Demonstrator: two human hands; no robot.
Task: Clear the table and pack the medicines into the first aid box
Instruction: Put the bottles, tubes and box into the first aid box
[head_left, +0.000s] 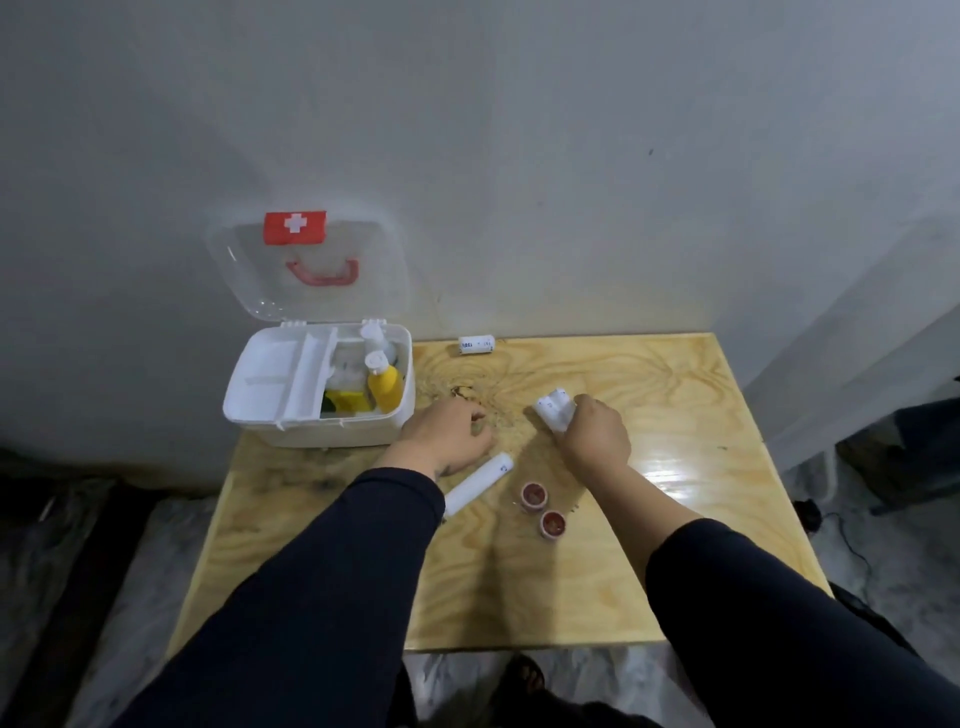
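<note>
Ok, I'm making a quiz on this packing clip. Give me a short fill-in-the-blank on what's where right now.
1. The first aid box has its lid ____.
2. The white bottles are gripped by the ____ hand.
3. The yellow bottle stands ____ the box.
4. Beside the white tube sit ____ small red-lidded pots.

Answers: open; right; inside; two

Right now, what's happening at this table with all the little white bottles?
A person is tidying medicines into a first aid box that stands open at the table's far left corner, with a yellow bottle already inside. Their right hand grips a bunch of small white bottles. Their left hand rests curled on the table beside the box; whether it holds anything is unclear. Still loose on the wood: a white tube, two small red-topped pots, and one white bottle near the wall.
</note>
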